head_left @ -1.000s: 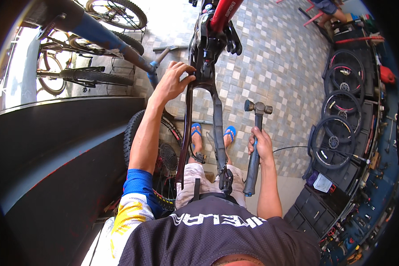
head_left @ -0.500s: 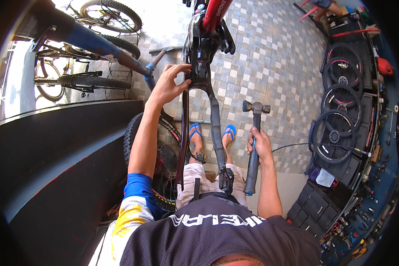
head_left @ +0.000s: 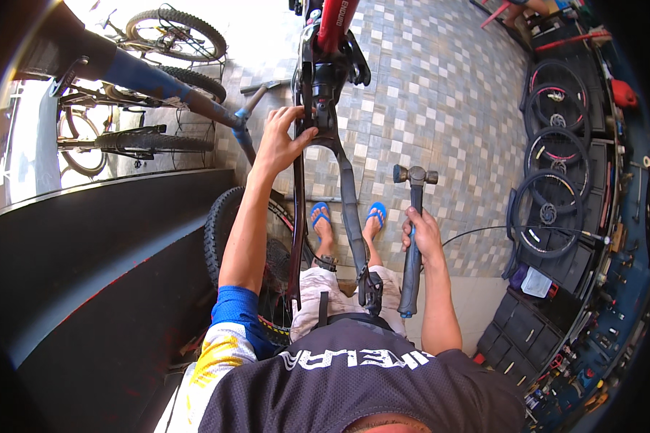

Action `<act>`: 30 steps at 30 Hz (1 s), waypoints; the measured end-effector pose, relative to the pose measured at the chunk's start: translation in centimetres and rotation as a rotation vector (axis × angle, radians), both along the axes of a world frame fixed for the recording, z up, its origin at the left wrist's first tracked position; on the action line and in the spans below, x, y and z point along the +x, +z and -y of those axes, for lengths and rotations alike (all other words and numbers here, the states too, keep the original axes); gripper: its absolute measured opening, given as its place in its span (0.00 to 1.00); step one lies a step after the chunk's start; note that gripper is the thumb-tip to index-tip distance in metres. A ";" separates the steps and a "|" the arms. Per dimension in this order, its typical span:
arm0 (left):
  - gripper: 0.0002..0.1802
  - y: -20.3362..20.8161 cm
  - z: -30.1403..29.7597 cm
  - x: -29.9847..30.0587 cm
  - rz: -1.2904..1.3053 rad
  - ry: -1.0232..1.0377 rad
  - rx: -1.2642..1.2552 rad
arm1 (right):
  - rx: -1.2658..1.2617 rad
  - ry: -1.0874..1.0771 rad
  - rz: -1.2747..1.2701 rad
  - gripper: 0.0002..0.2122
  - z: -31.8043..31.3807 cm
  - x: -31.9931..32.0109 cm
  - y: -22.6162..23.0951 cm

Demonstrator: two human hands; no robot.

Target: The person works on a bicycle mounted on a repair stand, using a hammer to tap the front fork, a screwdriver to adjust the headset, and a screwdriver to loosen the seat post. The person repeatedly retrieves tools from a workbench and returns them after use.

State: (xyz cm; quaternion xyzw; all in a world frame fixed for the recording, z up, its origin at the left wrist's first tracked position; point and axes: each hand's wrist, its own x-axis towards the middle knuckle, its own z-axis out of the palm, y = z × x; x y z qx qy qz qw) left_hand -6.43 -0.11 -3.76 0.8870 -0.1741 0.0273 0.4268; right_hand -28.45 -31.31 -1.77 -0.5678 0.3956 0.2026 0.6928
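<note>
A bicycle frame (head_left: 349, 195) with a dark rear end and a red tube (head_left: 334, 29) hangs in front of me, its rear stays reaching toward my waist. My left hand (head_left: 280, 141) is bent at the frame's left side, near the dark linkage, with thumb and fingertips pressed onto it. Whether a small part sits under those fingertips, I cannot tell. In my right hand (head_left: 422, 234) is a two-headed hammer (head_left: 410, 278), gripped high on its handle just below the head. The hammer stands head away from me, to the right of the frame and apart from it.
A blue stand arm (head_left: 159, 83) comes in from the upper left. A dark panel (head_left: 108, 252) and a loose wheel (head_left: 220, 231) are at my left. Several bicycles (head_left: 152, 138) stand beyond. Rims (head_left: 549, 216), black drawers (head_left: 516, 332) and a tool bench (head_left: 621, 289) line the right.
My left thumb has moved in over the frame's linkage, and the fingers have shifted slightly. The right hand keeps the hammer in nearly the same place. The view has shifted a little.
</note>
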 end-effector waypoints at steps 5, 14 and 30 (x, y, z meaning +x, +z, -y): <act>0.24 0.5 0.0 0.6 -0.086 0.031 -0.320 | -0.007 -0.015 0.004 0.12 0.0 -0.9 0.3; 0.19 4.7 1.5 3.5 -0.189 0.040 -0.583 | 0.017 -0.041 -0.005 0.11 -0.1 -2.6 0.0; 0.17 4.2 2.3 3.2 -0.289 0.051 -0.715 | 0.010 -0.040 -0.007 0.11 1.2 -3.0 -1.0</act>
